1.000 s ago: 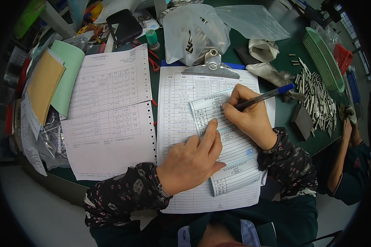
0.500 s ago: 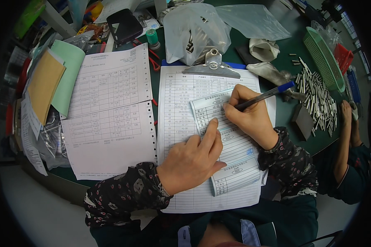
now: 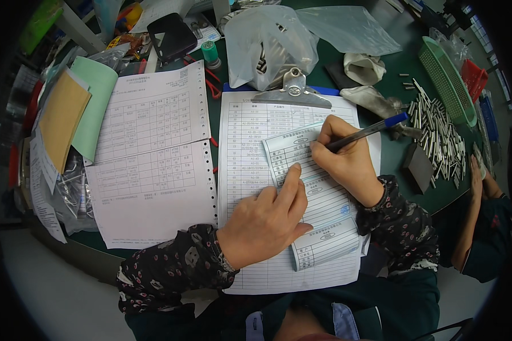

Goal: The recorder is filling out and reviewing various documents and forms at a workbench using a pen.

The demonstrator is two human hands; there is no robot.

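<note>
Paper under both my hands has not shifted over the last second: my left hand still lies flat and open, forefinger pressing the narrow blue-printed slip onto the clipboard sheet. My right hand stays clenched around the blue-capped pen, its tip on the slip's upper rows, barely moved, so the writing looks mid-line.
</note>
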